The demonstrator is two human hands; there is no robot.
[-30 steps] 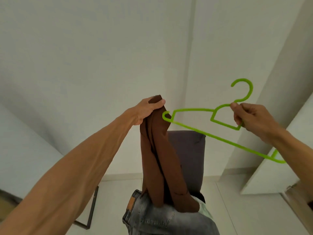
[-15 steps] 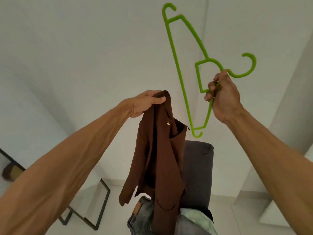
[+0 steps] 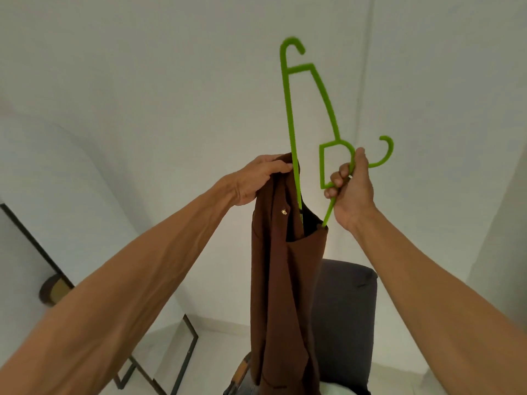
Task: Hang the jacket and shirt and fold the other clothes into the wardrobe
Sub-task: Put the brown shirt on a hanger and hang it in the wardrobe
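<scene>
Brown jacket (image 3: 282, 280) held aloft before white wall (image 3: 142, 81), green hanger (image 3: 291, 115) part-inserted.

Noted largest first: dark grey chair (image 3: 345, 309) standing behind and below the garment. Jacket hanging lengthwise in front of chair back, small gold pin visible near the collar. Hanger stood nearly on end — lower arm sunk into the neck opening, upper arm and end notch clear above. Left hand (image 3: 256, 178) closed over the collar top, fingers clenching the fabric, just beside the hanger's long bar. Right hand (image 3: 352, 192) curled tight round the hanger neck below the hook — firm hold, fingers threaded through the centre loop.
</scene>
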